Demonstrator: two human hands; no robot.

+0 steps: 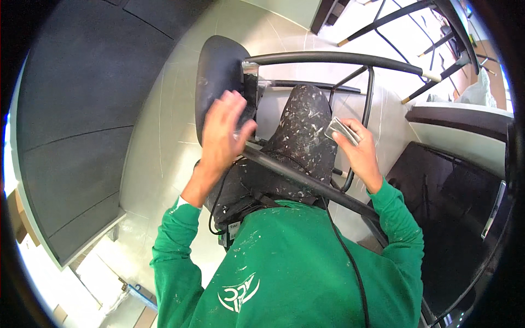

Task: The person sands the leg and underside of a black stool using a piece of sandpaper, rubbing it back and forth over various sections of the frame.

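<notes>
A stool with a black seat (pixel 216 68) and black tubular legs (pixel 333 57) lies on its side across my lap. The seat is at the left, and one pale leg tip shows at the right. My left hand (pixel 221 128) is over the seat's lower edge, fingers stretched out and slightly blurred, holding nothing. Whether it touches the seat I cannot tell. My right hand (pixel 363 153) pinches a small, silvery-grey folded piece (pixel 343 131) between thumb and fingers, beside my paint-spotted knee. Its exact kind is not clear.
A large dark panelled surface (pixel 93 109) rises along the left. More black stool legs (pixel 394 19) stand at the upper right. A glossy black surface (pixel 437 202) is at the right, below a dark-edged ledge (pixel 459 120) with clear plastic on it. A black cable (pixel 350 246) runs down my front.
</notes>
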